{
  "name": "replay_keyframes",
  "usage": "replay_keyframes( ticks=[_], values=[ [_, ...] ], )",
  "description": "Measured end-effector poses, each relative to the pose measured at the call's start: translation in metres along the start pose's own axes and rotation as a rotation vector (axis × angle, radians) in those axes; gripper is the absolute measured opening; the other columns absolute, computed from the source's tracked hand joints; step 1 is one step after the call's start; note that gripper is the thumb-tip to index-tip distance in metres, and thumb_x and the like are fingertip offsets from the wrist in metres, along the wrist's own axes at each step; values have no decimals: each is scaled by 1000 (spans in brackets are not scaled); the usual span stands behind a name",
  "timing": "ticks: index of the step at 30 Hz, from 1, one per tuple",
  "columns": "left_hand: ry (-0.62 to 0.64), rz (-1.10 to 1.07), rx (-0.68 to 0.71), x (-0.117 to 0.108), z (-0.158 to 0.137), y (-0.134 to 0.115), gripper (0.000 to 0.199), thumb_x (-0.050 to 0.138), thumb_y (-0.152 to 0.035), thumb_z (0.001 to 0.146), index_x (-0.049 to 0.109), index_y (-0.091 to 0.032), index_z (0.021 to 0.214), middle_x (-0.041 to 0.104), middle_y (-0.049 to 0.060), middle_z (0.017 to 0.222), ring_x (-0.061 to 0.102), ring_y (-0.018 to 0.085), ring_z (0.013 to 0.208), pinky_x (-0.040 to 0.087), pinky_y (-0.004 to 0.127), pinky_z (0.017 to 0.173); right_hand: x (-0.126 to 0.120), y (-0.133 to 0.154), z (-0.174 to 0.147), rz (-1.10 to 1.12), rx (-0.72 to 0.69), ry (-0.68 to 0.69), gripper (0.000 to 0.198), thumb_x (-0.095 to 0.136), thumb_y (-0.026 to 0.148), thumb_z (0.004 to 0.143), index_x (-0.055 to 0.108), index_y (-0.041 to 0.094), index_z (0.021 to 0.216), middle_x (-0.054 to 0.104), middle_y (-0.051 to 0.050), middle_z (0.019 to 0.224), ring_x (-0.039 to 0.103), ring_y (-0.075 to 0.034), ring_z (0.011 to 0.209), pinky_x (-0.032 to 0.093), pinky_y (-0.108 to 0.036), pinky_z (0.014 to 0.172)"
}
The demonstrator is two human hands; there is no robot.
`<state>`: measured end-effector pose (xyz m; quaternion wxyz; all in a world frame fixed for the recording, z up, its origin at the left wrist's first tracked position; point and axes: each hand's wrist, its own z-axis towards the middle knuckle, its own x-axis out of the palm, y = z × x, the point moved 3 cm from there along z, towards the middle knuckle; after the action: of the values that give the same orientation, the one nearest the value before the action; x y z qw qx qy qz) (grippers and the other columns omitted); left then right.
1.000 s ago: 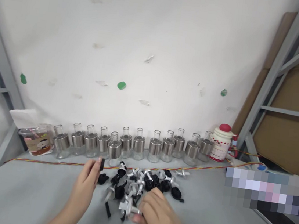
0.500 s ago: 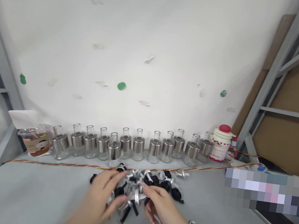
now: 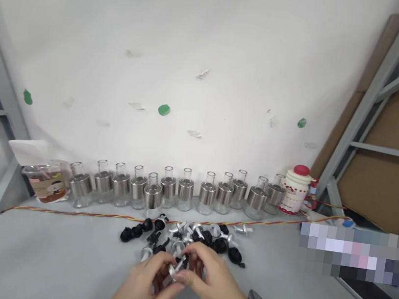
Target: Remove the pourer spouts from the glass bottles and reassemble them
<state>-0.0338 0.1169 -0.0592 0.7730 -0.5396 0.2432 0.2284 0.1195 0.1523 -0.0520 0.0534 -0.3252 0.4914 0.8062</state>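
My left hand (image 3: 149, 281) and my right hand (image 3: 209, 274) meet over the front of a pile of bottle-spout parts. Between their fingertips is a silver pourer cap (image 3: 176, 268), tilted, with something dark just behind it. Both hands are closed on the cap; my fingers hide part of it. Loose silver caps (image 3: 215, 230) and black stoppers (image 3: 220, 245) lie heaped just beyond my hands. To the left of the heap, several round black caps (image 3: 126, 233) sit in a short line.
Behind the heap, a twisted red and yellow wire (image 3: 101, 216) crosses the grey table (image 3: 58, 258). Glass bottles with steel collars (image 3: 185, 191) stand in a row along the wall. A red-lidded white jar (image 3: 294, 192) and a plastic tub (image 3: 45, 187) flank them.
My left hand has moved right and down from the heap's left side, uncovering black caps there. Both hands have come together on the silver pourer cap, nearer to me.
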Motion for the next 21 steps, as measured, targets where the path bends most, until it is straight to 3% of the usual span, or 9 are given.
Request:
replay_keyframes(
  ticks=[5, 11, 13, 17, 19, 21],
  values=[
    [62, -167, -51, 9, -2, 1, 14, 55, -33, 72, 56, -23, 82, 58, -1, 61, 51, 12, 50, 39, 19, 47, 2, 3, -1, -362, -256, -27, 23, 47, 39, 83, 54, 18, 85, 59, -2, 71, 52, -17, 66, 40, -29, 65],
    [-62, -195, -46, 21, -5, 5, 10, 50, -27, 71, 55, -20, 77, 53, -2, 54, 47, 10, 46, 36, 17, 41, 20, 7, -7, -695, -608, -197, 40, 20, 16, 91, 54, 15, 69, 57, -6, 60, 52, -18, 56, 39, -34, 65],
    [-74, -196, -30, 23, -6, 4, 9, 50, -26, 71, 53, -19, 77, 50, -3, 53, 47, 10, 45, 37, 16, 40, 19, 6, -6, -676, -557, -233, 43, 18, 16, 91, 54, 16, 68, 57, -6, 57, 53, -18, 54, 40, -32, 60],
    [-90, -169, 26, 11, -4, 1, 9, 52, -23, 72, 49, -21, 80, 54, -4, 58, 52, 10, 46, 44, 18, 47, -3, -10, 4, -400, -101, -270, 42, 19, 25, 93, 53, 17, 71, 55, -2, 52, 53, -14, 49, 39, -25, 50],
    [-143, -7, 26, -4, 2, 4, 10, 52, -26, 75, 50, -21, 83, 58, -2, 62, 55, 11, 49, 45, 19, 49, -14, -16, 10, -306, 9, -252, 38, 22, 28, 92, 55, 17, 75, 55, -1, 54, 53, -14, 50, 40, -25, 52],
    [-213, 237, 52, -20, 11, 11, 18, 51, -31, 77, 52, -22, 92, 61, 2, 74, 58, 14, 59, 47, 24, 56, -20, -19, 14, -262, 19, -235, 33, 26, 28, 91, 57, 17, 82, 56, -2, 60, 54, -15, 56, 42, -26, 55]
  ],
)
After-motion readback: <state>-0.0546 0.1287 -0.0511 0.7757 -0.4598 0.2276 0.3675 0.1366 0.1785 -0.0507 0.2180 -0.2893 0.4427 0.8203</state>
